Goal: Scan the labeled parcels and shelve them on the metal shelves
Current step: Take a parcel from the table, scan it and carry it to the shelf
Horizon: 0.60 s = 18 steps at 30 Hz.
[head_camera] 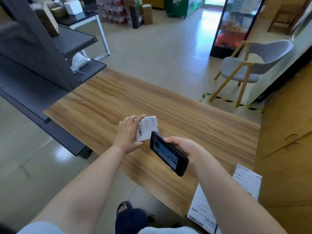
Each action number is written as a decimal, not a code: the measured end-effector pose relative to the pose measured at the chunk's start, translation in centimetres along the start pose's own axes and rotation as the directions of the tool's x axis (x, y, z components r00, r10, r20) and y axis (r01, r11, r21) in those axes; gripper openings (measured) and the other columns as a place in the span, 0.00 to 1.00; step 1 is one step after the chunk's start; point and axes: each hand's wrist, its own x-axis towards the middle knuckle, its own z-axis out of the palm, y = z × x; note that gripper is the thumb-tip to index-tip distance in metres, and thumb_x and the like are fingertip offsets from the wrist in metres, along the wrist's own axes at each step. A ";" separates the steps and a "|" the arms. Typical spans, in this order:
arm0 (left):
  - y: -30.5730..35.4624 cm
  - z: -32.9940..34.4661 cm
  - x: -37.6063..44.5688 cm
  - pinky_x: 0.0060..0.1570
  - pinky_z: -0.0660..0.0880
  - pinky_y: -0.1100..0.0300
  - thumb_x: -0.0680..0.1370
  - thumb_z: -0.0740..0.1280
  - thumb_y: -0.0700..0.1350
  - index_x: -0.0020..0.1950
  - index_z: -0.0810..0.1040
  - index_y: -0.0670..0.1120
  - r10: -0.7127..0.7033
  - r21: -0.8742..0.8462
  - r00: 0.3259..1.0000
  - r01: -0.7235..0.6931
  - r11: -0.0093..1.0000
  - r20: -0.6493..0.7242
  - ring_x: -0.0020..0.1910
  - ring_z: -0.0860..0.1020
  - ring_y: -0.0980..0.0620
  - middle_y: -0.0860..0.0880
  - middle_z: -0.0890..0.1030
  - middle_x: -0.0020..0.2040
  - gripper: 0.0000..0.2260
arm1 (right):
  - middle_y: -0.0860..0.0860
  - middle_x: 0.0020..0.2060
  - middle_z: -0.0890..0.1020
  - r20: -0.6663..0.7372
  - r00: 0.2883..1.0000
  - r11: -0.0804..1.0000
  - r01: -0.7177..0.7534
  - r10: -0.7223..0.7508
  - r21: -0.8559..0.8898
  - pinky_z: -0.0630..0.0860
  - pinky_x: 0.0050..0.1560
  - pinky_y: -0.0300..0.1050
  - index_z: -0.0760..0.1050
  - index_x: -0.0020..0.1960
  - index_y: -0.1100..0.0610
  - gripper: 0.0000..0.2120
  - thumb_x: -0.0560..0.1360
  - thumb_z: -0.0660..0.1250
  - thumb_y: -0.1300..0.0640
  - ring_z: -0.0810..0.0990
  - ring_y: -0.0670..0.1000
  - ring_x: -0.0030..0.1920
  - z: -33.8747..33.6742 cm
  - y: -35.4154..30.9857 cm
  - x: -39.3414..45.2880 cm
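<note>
Now parcel [148, 128] in left grip [128, 135].

No wording can be read anywhere. The small parcel [148, 128] carries a white label with a barcode and lines of print too blurred to make out. The white parcel [224, 198] at the table's near corner shows a barcode and blurred print. The scanner [168, 153] screen is illegible.

bright daylight from far doorway [213, 2]; glare on floor [168, 48]; edges blurred, bent
</note>
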 end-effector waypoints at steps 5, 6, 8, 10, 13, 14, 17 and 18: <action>-7.4 -2.2 -2.3 0.60 0.68 0.45 0.59 0.79 0.52 0.76 0.60 0.54 -0.119 -0.007 0.992 0.118 0.993 -0.037 0.63 0.70 0.41 0.45 0.71 0.64 0.48 | 0.62 0.54 0.82 0.048 0.999 0.995 -0.014 0.018 -0.095 0.78 0.48 0.57 0.77 0.63 0.61 0.26 0.70 0.74 0.48 0.83 0.63 0.48 6.8 -2.3 3.0; -9.1 -2.5 -3.0 0.60 0.68 0.45 0.59 0.79 0.52 0.75 0.60 0.54 -0.147 -0.008 0.988 0.147 0.989 -0.043 0.63 0.70 0.41 0.45 0.71 0.64 0.48 | 0.61 0.51 0.83 0.045 0.999 0.994 -0.012 0.017 -0.112 0.78 0.47 0.56 0.77 0.62 0.60 0.24 0.70 0.74 0.48 0.83 0.62 0.46 8.6 -2.9 3.8; -13.6 -3.7 -4.5 0.60 0.68 0.45 0.59 0.80 0.54 0.75 0.59 0.56 -0.248 -0.026 0.967 0.246 0.969 -0.053 0.63 0.71 0.41 0.45 0.71 0.64 0.48 | 0.56 0.42 0.82 0.005 0.998 0.979 0.060 -0.060 -0.196 0.77 0.43 0.51 0.79 0.58 0.59 0.18 0.72 0.74 0.50 0.81 0.56 0.40 13.7 -4.2 5.9; -18.2 -5.1 -6.2 0.62 0.67 0.45 0.61 0.80 0.57 0.74 0.61 0.56 -0.365 -0.049 0.928 0.362 0.931 -0.073 0.64 0.69 0.41 0.45 0.70 0.66 0.46 | 0.51 0.36 0.81 -0.056 0.967 0.925 0.219 -0.248 -0.310 0.74 0.36 0.43 0.82 0.58 0.54 0.14 0.73 0.74 0.55 0.78 0.50 0.33 19.4 -5.4 8.2; -24.8 -7.1 -8.8 0.69 0.63 0.46 0.66 0.77 0.61 0.76 0.64 0.53 -0.518 -0.059 0.852 0.515 0.855 -0.080 0.68 0.64 0.42 0.45 0.64 0.70 0.42 | 0.46 0.49 0.82 -0.117 0.848 0.778 0.408 -0.517 -0.478 0.77 0.46 0.41 0.80 0.61 0.47 0.21 0.69 0.77 0.55 0.81 0.46 0.44 28.2 -6.6 13.3; -27.0 -7.7 -9.8 0.70 0.61 0.47 0.67 0.76 0.61 0.77 0.63 0.53 -0.556 -0.053 0.827 0.554 0.831 -0.079 0.69 0.62 0.42 0.45 0.62 0.71 0.42 | 0.46 0.55 0.80 -0.113 0.799 0.700 0.436 -0.590 -0.566 0.76 0.53 0.43 0.78 0.64 0.46 0.25 0.68 0.78 0.52 0.80 0.47 0.51 30.9 -6.8 15.3; -33.6 -9.3 -13.0 0.71 0.61 0.48 0.70 0.72 0.62 0.78 0.61 0.55 -0.620 -0.030 0.777 0.621 0.783 -0.110 0.68 0.61 0.41 0.43 0.58 0.73 0.39 | 0.48 0.66 0.70 -0.040 0.719 0.483 0.423 -0.694 -0.767 0.69 0.66 0.50 0.73 0.68 0.42 0.29 0.68 0.76 0.48 0.70 0.52 0.65 39.1 -6.9 21.0; -35.7 -9.8 -14.1 0.70 0.61 0.48 0.71 0.72 0.62 0.77 0.62 0.55 -0.632 -0.018 0.768 0.634 0.773 -0.106 0.68 0.61 0.41 0.43 0.58 0.74 0.38 | 0.48 0.68 0.68 -0.017 0.715 0.447 0.418 -0.699 -0.791 0.68 0.68 0.53 0.72 0.69 0.41 0.30 0.69 0.75 0.47 0.68 0.53 0.67 41.8 -6.9 22.6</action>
